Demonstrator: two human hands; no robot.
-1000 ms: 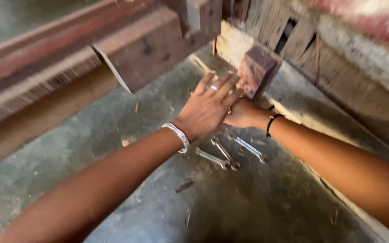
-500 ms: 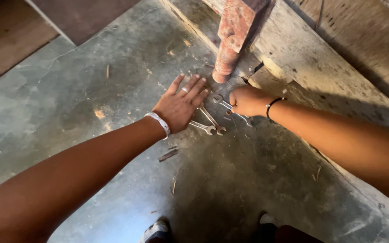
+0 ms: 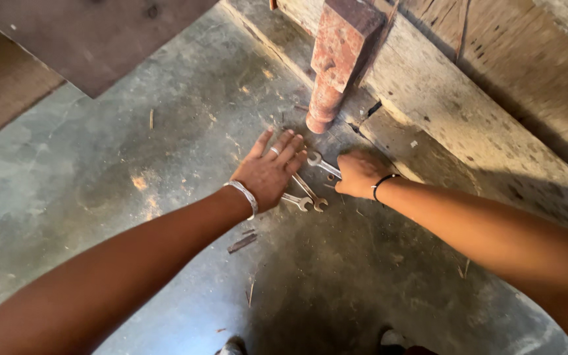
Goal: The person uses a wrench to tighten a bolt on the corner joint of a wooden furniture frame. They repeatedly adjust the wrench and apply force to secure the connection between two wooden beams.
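With the left hand (image 3: 272, 172) spread flat over the wrenches (image 3: 305, 197) on the concrete floor (image 3: 100, 171) and the right hand (image 3: 357, 174) closed on one wrench (image 3: 323, 164), selection appears underway; lifting needs a firmer pinch.

Wrenches (image 3: 307, 190) lie on the floor (image 3: 100, 171) between both hands, seemingly before a post (image 3: 333, 59).

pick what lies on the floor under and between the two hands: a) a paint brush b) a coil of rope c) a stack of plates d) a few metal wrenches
d: several open-ended metal wrenches lie on the concrete floor, the left hand spread flat over them and the right hand closed on the end of one.
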